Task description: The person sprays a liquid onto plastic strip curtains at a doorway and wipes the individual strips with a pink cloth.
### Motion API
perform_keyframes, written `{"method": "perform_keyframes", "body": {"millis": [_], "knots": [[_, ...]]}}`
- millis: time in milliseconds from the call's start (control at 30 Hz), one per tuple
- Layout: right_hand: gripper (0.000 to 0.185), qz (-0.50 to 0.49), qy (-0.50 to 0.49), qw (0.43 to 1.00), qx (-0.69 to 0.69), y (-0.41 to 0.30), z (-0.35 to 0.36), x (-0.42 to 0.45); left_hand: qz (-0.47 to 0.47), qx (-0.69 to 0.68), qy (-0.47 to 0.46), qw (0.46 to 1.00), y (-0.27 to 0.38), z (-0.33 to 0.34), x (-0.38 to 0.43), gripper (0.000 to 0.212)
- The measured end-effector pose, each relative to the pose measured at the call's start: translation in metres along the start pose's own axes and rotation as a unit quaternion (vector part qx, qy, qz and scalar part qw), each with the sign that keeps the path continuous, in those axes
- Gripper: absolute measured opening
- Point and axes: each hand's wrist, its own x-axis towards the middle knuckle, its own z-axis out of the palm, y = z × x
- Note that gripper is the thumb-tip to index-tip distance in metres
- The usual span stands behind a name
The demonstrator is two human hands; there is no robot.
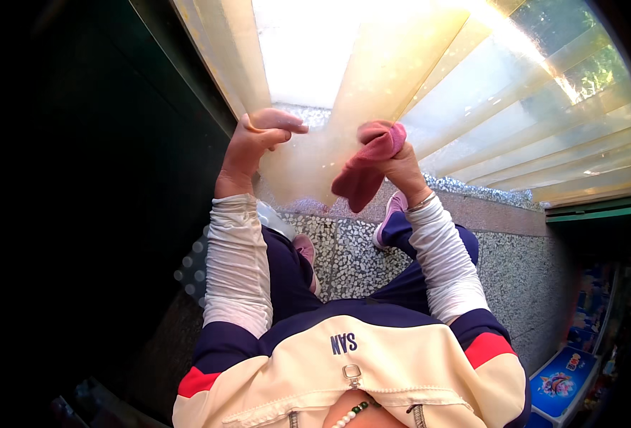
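Observation:
A translucent yellowish plastic curtain strip (305,166) hangs before me, its lower end between my hands. At its left edge is my left hand (259,136), with thumb and fingers bent around the edge; the exact contact is hard to see through the clear plastic. My right hand (404,168) grips a bunched pinkish-red cloth (366,171) close to the right side of the strip. One end of the cloth droops below the fingers. White sleeve covers (238,251) reach to both wrists, and a bracelet (422,201) circles the right one.
More plastic strips (486,128) hang to the right, in bright light. A dark door panel (133,134) stands at the left. Below are a stone threshold (508,214) and speckled terrazzo floor (347,262). A blue printed box (561,380) sits at lower right.

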Motion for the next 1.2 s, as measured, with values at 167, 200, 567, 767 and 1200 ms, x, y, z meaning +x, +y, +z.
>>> {"method": "perform_keyframes", "body": {"millis": [167,200,567,767,1200], "knots": [[0.026,-0.133,-0.008,0.989,0.07,-0.063,-0.001,0.036,0.02,0.012,-0.072,0.997,-0.023,-0.001,0.0,0.022],[0.018,-0.16,-0.023,0.983,0.084,-0.069,-0.006,0.044,0.002,0.008,-0.067,0.998,-0.024,0.003,0.001,0.021],[0.028,0.111,-0.005,0.987,0.113,0.065,0.051,0.01,-0.065,-0.046,0.003,0.997,-0.036,-0.001,-0.001,0.024],[0.029,-0.052,0.016,0.998,-0.036,0.026,0.021,0.034,-0.082,-0.065,-0.041,0.994,-0.041,-0.012,-0.004,0.019],[0.014,0.025,-0.047,0.992,0.112,0.047,0.03,0.048,-0.084,-0.082,0.007,0.993,-0.053,-0.022,-0.009,0.018]]}}
